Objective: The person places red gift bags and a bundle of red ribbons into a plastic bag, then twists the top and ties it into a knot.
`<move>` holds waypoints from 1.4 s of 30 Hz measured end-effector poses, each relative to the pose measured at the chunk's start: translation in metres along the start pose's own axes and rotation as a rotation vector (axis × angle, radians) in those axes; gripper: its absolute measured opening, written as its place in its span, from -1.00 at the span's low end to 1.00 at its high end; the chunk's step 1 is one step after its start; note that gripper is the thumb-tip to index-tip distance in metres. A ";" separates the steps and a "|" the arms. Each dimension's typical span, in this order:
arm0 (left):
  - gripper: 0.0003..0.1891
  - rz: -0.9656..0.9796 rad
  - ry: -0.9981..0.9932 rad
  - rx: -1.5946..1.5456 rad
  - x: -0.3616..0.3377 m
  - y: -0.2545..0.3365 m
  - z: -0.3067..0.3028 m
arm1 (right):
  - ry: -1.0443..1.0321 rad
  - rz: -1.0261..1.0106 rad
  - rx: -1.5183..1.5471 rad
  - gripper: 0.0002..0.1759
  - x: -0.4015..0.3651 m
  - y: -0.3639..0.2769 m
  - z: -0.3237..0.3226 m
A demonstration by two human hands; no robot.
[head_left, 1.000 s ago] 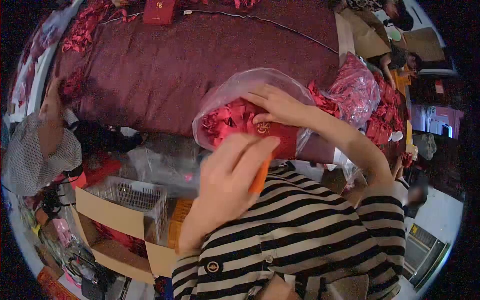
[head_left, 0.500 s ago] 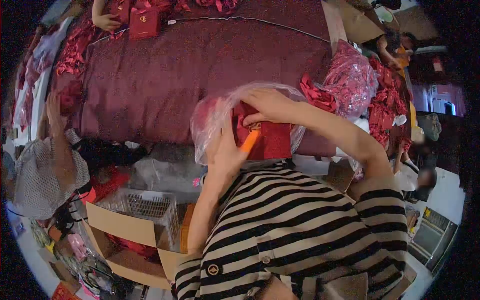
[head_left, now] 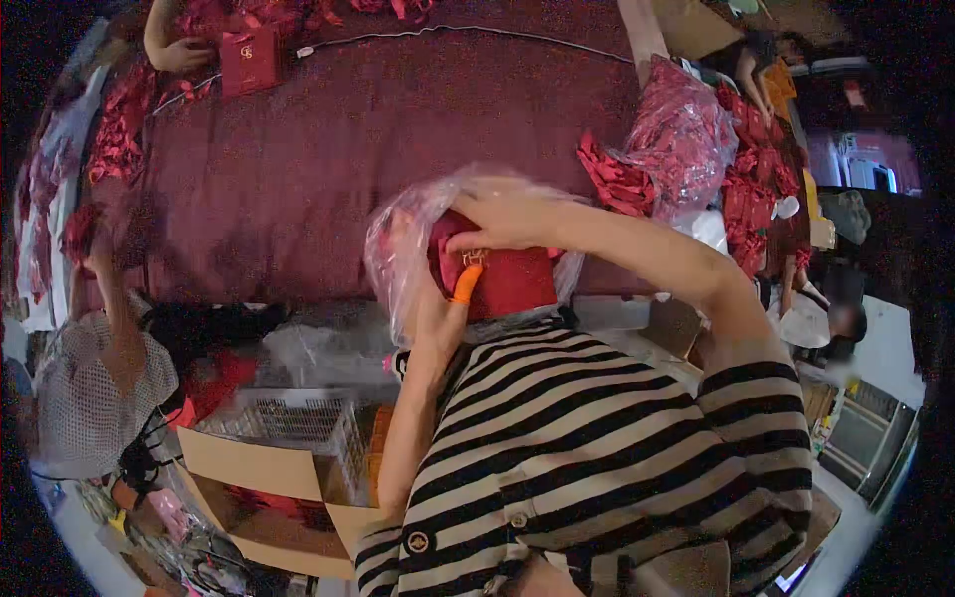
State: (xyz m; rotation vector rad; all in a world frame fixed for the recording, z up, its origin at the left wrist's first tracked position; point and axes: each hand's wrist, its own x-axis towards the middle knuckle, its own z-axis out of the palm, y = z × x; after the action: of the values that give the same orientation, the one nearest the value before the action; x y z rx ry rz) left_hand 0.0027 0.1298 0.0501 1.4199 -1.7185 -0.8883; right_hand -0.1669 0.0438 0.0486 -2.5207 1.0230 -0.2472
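Observation:
Near the table's front edge, a red gift bag point(head_left: 517, 286) with a gold emblem sits partly inside a clear plastic bag point(head_left: 393, 234). Its left side is gripped by my left hand point(head_left: 438, 316), the thumb, in an orange finger cover point(head_left: 466, 283), lying on its front; the other fingers are hidden behind plastic. Over the top bends my right hand point(head_left: 507, 214), thumb against the front near the emblem and the other fingers blurred and partly hidden at the upper edge. The plastic bulges out to the left and behind both hands.
Dark red cloth covers the table point(head_left: 328, 169). A plastic-wrapped red bundle point(head_left: 681, 139) and red ribbons point(head_left: 612, 179) lie at right. Another red gift bag point(head_left: 249, 62) stands far left beside a co-worker's hand point(head_left: 184, 55). Below left are an open carton point(head_left: 249, 463) and a crate point(head_left: 298, 413).
The view has shifted slightly. My left thumb stays on the gift bag's front, and my right hand is still at its top. At left, a co-worker's hand has lifted a red item.

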 end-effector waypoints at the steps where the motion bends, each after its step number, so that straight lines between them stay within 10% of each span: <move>1: -0.13 0.033 -0.004 0.129 0.001 0.004 -0.002 | -0.052 -0.079 0.035 -0.35 0.002 0.007 -0.003; 21: -0.27 0.070 0.089 0.043 0.001 -0.008 -0.005 | 0.030 0.079 -0.033 -0.13 -0.006 -0.020 0.000; 30: -0.33 0.120 0.063 0.021 0.001 -0.007 -0.006 | 0.188 -0.170 0.172 -0.12 0.005 -0.007 -0.007; 42: -0.43 0.110 0.022 0.253 0.001 -0.020 0.008 | -0.079 -0.041 0.173 -0.04 0.002 0.003 -0.002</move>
State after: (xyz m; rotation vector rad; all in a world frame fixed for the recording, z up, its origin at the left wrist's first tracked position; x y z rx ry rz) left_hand 0.0052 0.1266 0.0293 1.4729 -1.9247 -0.6103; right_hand -0.1679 0.0399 0.0494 -2.3773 0.8813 -0.2353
